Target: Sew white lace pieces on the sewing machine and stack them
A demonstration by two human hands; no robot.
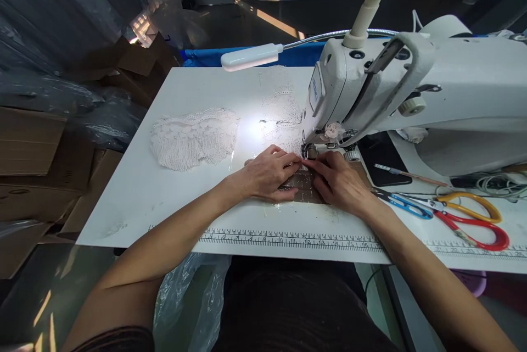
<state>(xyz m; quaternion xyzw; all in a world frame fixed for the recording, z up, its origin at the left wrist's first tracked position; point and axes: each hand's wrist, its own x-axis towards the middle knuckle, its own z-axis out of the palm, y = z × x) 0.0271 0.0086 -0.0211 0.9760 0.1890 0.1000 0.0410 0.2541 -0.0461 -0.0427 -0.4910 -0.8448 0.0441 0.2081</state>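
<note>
My left hand (269, 173) lies flat on a small brownish see-through piece of fabric (302, 186) on the white table (135, 187), fingers stretched toward the needle. My right hand (340, 182) rests beside it on the same piece, fingertips pressed down just in front of the presser foot (309, 150) of the white sewing machine (411, 88). The fingertips of both hands nearly touch under the needle. A lit strip of white lace (284, 113) runs away behind the presser foot.
A pile of white lace (193, 138) lies at the left of the table. Blue snips (405, 205) and red-and-yellow scissors (473, 220) lie at the right, near a pencil (411, 175). A gooseneck lamp (251, 56) hangs over the work. Cardboard boxes (28, 143) stand at left.
</note>
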